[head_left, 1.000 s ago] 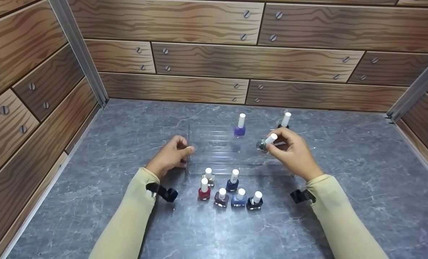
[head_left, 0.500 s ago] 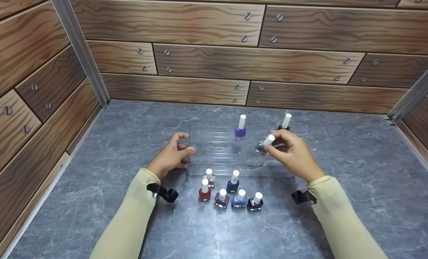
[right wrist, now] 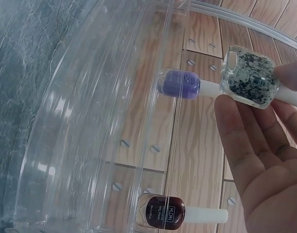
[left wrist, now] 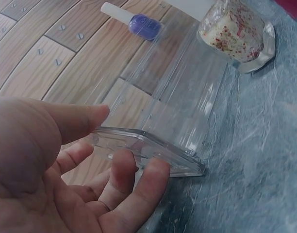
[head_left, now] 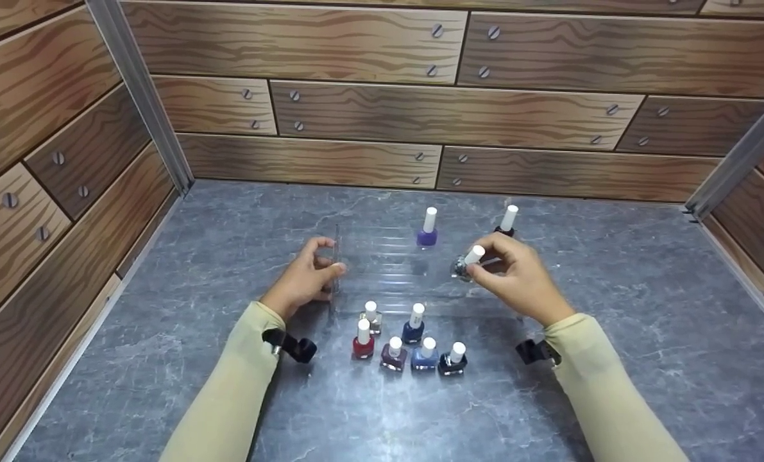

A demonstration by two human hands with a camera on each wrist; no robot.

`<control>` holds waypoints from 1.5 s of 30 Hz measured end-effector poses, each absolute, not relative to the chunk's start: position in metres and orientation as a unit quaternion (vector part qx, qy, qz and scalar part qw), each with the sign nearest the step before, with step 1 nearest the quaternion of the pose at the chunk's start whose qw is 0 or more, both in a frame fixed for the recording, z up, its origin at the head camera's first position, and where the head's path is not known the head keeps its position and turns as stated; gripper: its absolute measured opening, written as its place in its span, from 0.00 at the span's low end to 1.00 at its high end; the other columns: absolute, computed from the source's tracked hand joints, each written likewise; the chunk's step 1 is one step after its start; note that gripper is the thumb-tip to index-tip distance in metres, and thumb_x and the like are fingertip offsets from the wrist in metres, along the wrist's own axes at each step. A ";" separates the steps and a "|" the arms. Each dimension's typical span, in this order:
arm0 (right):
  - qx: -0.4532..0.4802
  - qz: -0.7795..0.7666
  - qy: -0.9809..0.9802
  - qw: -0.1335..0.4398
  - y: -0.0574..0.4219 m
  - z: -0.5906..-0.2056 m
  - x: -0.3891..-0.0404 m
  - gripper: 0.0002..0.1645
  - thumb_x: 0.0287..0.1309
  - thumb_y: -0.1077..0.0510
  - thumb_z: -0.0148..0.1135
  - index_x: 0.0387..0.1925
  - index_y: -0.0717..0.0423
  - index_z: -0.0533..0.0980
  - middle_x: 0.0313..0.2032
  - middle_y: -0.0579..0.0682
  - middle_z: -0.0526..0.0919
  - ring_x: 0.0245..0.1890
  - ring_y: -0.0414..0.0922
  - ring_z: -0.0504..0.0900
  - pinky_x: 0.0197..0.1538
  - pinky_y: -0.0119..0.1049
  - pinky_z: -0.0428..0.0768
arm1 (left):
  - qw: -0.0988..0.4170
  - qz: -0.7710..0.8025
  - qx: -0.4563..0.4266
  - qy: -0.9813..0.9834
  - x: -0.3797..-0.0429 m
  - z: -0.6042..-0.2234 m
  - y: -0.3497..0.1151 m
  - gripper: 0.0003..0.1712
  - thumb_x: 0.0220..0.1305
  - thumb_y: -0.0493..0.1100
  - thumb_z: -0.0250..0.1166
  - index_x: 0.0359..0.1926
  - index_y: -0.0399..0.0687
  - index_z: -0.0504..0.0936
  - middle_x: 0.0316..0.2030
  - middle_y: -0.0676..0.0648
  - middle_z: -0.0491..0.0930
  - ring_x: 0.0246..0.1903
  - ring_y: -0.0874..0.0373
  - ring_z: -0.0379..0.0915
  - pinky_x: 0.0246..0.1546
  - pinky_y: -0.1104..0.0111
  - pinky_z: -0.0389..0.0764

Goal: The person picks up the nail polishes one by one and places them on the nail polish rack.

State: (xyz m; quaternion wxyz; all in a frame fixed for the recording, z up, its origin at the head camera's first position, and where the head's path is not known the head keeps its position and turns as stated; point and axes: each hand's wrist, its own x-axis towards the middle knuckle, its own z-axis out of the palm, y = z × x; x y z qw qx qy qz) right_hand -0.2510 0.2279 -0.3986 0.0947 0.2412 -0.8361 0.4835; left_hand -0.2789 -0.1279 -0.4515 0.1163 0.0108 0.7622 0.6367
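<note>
A clear plastic stepped rack (head_left: 382, 264) stands mid-table. My left hand (head_left: 303, 277) holds its left end panel, thumb on one side and fingers on the other, as the left wrist view also shows. My right hand (head_left: 516, 276) pinches a nail polish bottle with black and white flakes (right wrist: 253, 75) near its white cap, tilted above the rack. On the rack's back step stand a purple nail polish (head_left: 427, 237) and, farther right, a dark red nail polish (right wrist: 165, 212), partly hidden behind the right hand in the head view.
In front of the rack stand several nail polishes: red (head_left: 363, 347), flecked clear (left wrist: 236, 36), dark blue (head_left: 413, 332), plum (head_left: 393, 359), light blue (head_left: 424, 359) and black (head_left: 453, 364). Wood-patterned walls (head_left: 311, 160) enclose the grey marbled table (head_left: 240, 212) at the back and sides.
My right hand has drifted slightly left with the flaked nail polish, over the rack. The left hand keeps its hold on the end panel, and the standing bottles have stayed put.
</note>
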 end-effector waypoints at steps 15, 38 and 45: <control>0.250 0.475 -0.840 0.084 0.227 -0.401 -0.251 0.09 0.59 0.68 0.72 0.41 0.60 0.82 0.39 0.52 0.85 0.38 0.44 0.86 0.43 0.32 0.88 | 0.107 0.618 0.006 0.779 -0.278 -0.449 -0.127 0.28 0.73 0.40 0.66 0.68 0.52 0.65 0.61 0.34 0.72 0.55 0.40 0.78 0.44 0.52 0.88; 0.285 0.449 -0.846 0.032 0.176 -0.391 -0.255 0.09 0.62 0.65 0.70 0.43 0.57 0.80 0.41 0.50 0.84 0.40 0.47 0.85 0.44 0.36 0.88 | 0.096 0.617 0.003 0.781 -0.278 -0.448 -0.126 0.29 0.72 0.39 0.67 0.69 0.49 0.66 0.58 0.35 0.73 0.52 0.40 0.79 0.40 0.56 0.89; 0.282 0.432 -0.857 0.016 0.148 -0.363 -0.273 0.07 0.65 0.61 0.69 0.43 0.56 0.80 0.41 0.51 0.84 0.41 0.49 0.86 0.46 0.38 0.88 | 0.096 0.620 0.006 0.779 -0.278 -0.451 -0.127 0.28 0.73 0.39 0.66 0.69 0.49 0.66 0.58 0.34 0.74 0.50 0.42 0.80 0.38 0.57 0.89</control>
